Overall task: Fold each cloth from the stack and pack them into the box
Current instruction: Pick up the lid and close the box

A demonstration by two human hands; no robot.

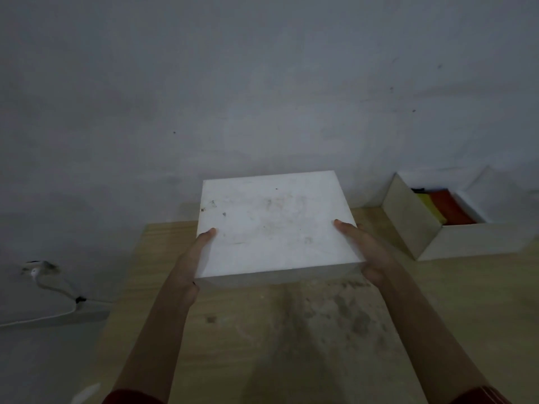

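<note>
Dim, cool, diffuse light with no visible source. The white lid (274,223) is the brightest surface and carries no glare. My left hand (192,258) and right hand (366,253), gripping its sides, read darker against it. A soft shadow falls on the table (291,330) under its near edge. The wall (204,83) darkens toward the upper corners. Wide-angle distortion bends the table's edges and the open box (420,228) at right. Detail is soft throughout; my sleeves (481,397) blur.
</note>
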